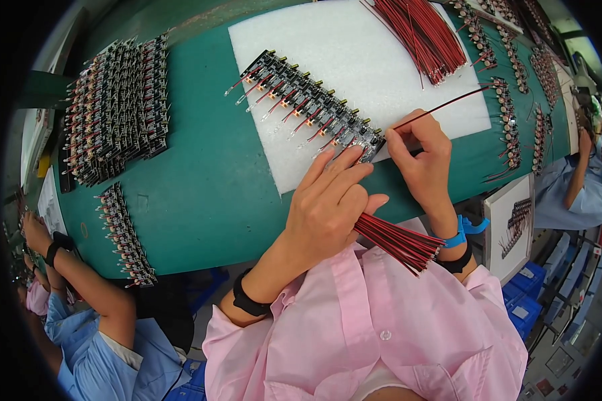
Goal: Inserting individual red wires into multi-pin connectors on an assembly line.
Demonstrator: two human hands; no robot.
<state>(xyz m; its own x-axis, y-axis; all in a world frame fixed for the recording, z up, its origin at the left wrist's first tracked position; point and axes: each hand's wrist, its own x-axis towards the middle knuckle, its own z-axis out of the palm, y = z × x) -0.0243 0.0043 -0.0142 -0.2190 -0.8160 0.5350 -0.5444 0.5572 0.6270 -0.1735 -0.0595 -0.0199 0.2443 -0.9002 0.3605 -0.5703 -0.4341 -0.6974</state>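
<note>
A strip of joined circuit boards (308,93) lies slantwise on a white foam sheet (374,47), with small clear LEDs on short red leads along its near side. My left hand (328,200) rests its fingertips on the strip's near right end. Within that same hand is a bundle of red and black wires (401,244), its loose ends fanning out toward my pink shirt. At the strip's right end my right hand (421,150) pinches a single red-and-black wire (448,103), whose far end points up to the right. The wire's tip by the board is too small to make out.
Stacked board strips (117,110) fill the green table's (201,200) left part, with a single strip (126,234) nearer. A large wire bundle (425,40) lies on the foam's far side. More board strips (507,127) line the right. Co-workers in blue sit on both sides.
</note>
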